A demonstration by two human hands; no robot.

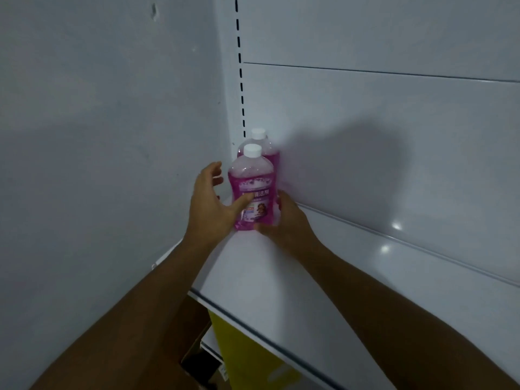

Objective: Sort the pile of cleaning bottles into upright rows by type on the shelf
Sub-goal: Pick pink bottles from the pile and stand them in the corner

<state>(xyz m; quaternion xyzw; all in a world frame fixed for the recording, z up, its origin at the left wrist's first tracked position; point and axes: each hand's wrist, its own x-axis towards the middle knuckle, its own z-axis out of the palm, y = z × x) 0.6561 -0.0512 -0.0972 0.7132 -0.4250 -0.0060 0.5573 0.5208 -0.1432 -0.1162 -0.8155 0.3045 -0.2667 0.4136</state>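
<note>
Two pink bottles with white caps stand upright, one behind the other, in the left back corner of the white shelf (323,277). The front bottle (254,181) carries a purple label. The rear bottle (267,147) is mostly hidden behind it. My left hand (209,204) is at the front bottle's left side, thumb across its label and fingers spread loosely behind. My right hand (284,218) cups the bottle's lower right side near its base, fingers curled round it.
A grey wall (98,164) closes the shelf's left side. The white back panel (394,136) has a slotted upright (240,68). Below the shelf edge sit a yellow box (244,358) and a brown cardboard box (197,344).
</note>
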